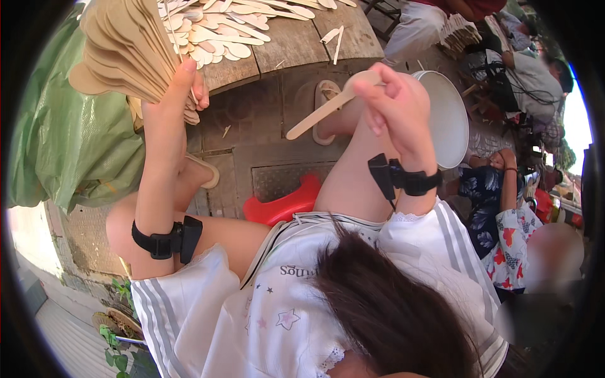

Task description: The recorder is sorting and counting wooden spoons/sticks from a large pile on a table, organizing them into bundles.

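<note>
My left hand (171, 94) is wrapped round a thick, fanned-out bundle of flat wooden spoons (120, 44), their rounded ends pointing up and left. A single wooden spoon (320, 117) is pinched by its broad end in my right hand (397, 97), its straight handle slanting down to the left. Beyond my hands, a loose heap of wooden spoons (220, 31) covers part of a wooden table (277, 62). Two thin pieces of wood (338, 44) lie apart from the heap, close to the table's right end.
A large green sack (75, 138) stands at the left, beside my left forearm. A white bucket (449, 120) is right of my right hand. Between my legs shows a red plastic stool (283, 200). Other people (535, 82) sit at the right, one near another stack of wooden pieces (459, 34).
</note>
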Tool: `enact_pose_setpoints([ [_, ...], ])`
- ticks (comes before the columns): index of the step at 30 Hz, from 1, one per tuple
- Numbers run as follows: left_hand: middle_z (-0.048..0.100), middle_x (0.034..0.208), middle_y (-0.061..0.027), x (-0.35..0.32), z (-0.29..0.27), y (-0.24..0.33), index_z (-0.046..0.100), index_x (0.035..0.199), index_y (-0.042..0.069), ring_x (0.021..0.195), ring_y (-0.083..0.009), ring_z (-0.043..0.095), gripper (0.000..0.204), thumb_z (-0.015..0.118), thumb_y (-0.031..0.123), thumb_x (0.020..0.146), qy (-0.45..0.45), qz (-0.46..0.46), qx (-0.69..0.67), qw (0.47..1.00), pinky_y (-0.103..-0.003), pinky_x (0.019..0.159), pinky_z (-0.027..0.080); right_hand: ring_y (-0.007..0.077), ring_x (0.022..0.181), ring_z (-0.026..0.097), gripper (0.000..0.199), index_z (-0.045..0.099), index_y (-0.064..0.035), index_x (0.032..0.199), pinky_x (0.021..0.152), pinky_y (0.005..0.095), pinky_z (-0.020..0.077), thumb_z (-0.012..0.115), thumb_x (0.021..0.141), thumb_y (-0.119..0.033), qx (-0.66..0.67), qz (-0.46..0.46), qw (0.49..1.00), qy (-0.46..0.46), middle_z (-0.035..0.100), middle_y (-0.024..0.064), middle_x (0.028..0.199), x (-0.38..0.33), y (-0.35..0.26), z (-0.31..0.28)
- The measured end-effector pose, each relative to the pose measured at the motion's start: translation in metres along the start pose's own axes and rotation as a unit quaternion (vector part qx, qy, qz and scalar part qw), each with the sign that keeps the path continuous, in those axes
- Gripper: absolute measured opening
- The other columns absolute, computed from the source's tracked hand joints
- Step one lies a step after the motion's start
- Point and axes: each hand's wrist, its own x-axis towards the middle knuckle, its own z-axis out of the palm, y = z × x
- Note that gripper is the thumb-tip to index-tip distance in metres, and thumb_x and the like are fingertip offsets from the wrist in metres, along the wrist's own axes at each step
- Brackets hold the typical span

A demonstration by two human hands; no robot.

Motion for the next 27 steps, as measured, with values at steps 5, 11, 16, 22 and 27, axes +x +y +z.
enact_pose_setpoints([
  [5, 0.044, 0.064, -0.0002, -0.003, -0.003, 0.009, 0.05, 0.09, 0.004, 0.057, -0.0085, 0.043, 0.013, 0.055, 0.015, 0.093, -0.037, 0.032, -0.011, 0.999, -0.023, 0.053, 0.037, 0.0024, 0.044, 0.031, 0.009, 0.056, -0.0052, 0.092, 0.043, 0.019, 0.0248, 0.058, 0.092, -0.014, -0.102, -0.186, 0.897, 0.388, 0.037, -0.0064, 0.055, -0.091, -0.065, -0.158],
  [11, 0.044, 0.064, 0.0001, -0.003, -0.007, 0.014, 0.05, 0.089, 0.004, 0.057, -0.0081, 0.043, 0.012, 0.055, 0.015, 0.093, -0.025, 0.023, 0.028, 0.999, -0.022, 0.052, 0.038, 0.0094, 0.046, 0.047, 0.052, 0.05, -0.0047, 0.103, 0.041, 0.0215, 0.0357, 0.064, 0.083, -0.05, -0.373, 0.085, 0.794, 0.472, 0.055, 0.0028, 0.067, -0.108, 0.042, -0.273],
  [16, 0.044, 0.064, 0.001, 0.003, -0.015, 0.02, 0.05, 0.091, 0.005, 0.057, -0.0074, 0.043, 0.015, 0.056, 0.018, 0.092, -0.043, 0.023, 0.042, 0.998, -0.022, 0.052, 0.037, 0.0018, 0.047, 0.033, 0.032, 0.054, -0.0055, 0.106, 0.041, 0.0194, 0.0268, 0.056, 0.093, -0.034, -0.283, -0.039, 0.897, 0.338, 0.043, -0.0055, 0.065, -0.034, -0.03, -0.182],
  [22, 0.045, 0.063, 0.0009, 0.0, -0.02, 0.01, 0.05, 0.088, 0.005, 0.057, -0.0081, 0.044, 0.017, 0.057, 0.021, 0.091, -0.004, -0.005, 0.021, 1.0, -0.022, 0.051, 0.038, 0.0066, 0.055, 0.044, 0.025, 0.062, -0.0047, 0.101, 0.052, 0.0224, 0.0349, 0.057, 0.09, -0.026, -0.437, -0.271, 0.856, 0.059, 0.05, -0.0052, 0.065, 0.127, -0.1, -0.065],
  [27, 0.047, 0.063, 0.0001, 0.006, -0.013, 0.004, 0.051, 0.089, 0.006, 0.057, -0.0087, 0.046, 0.017, 0.058, 0.021, 0.091, -0.017, -0.028, -0.004, 0.999, -0.023, 0.051, 0.039, 0.0288, 0.079, 0.063, 0.031, 0.065, -0.0116, 0.106, 0.072, 0.0371, 0.0483, 0.058, 0.085, -0.034, -0.576, -0.195, 0.794, -0.004, 0.066, 0.0128, 0.085, 0.211, -0.003, 0.018],
])
